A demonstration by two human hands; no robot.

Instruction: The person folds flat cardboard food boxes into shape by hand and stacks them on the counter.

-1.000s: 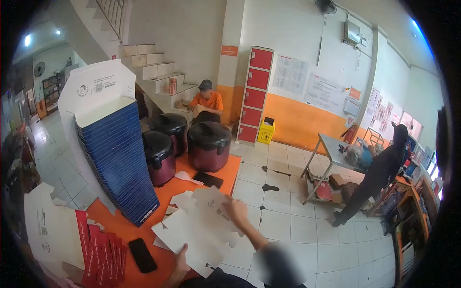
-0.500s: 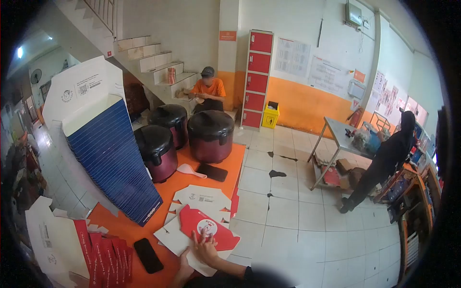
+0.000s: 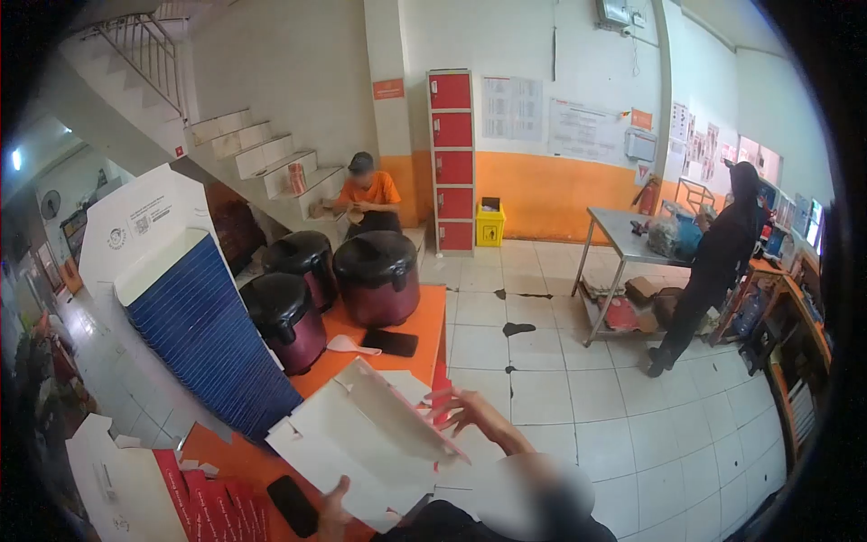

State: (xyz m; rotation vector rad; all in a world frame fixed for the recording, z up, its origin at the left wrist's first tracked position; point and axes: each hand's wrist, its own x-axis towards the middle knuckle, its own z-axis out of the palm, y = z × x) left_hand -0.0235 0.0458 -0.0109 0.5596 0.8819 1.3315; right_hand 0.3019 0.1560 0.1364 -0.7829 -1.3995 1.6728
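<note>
Now the large white cardboard sheet (image 3: 339,447) is showing its pale inner face upward, whereas half a second ago a red printed panel with a round white emblem was facing up beneath the right hand (image 3: 477,418). That emblem is no longer showing; instead, a narrow side panel (image 3: 388,395) is standing up at an angle along the sheet's right side, its outer edge tinged with red. For the work in hand this is meaning, as far as one can judge, that the sheet is no longer lying flat and is starting to take a bent shape.

The left hand (image 3: 336,509) is grasping the sheet's near edge, its thumb pressing on top while its fingers are hiding underneath. The right hand is hanging loose with fingers spread, just beside the raised panel; whether its fingertips are touching the cardboard, one cannot tell.

The sheet is sitting at the near right corner of the orange table (image 3: 432,318). Just left of the left hand, a black rectangular phone (image 3: 293,506) is lying by the near edge. Red-and-white printed cardboard pieces (image 3: 197,497) are filling the near left corner, and a tall stack of nested blue cardboard boxes (image 3: 203,330) is leaning along the left edge.
</note>
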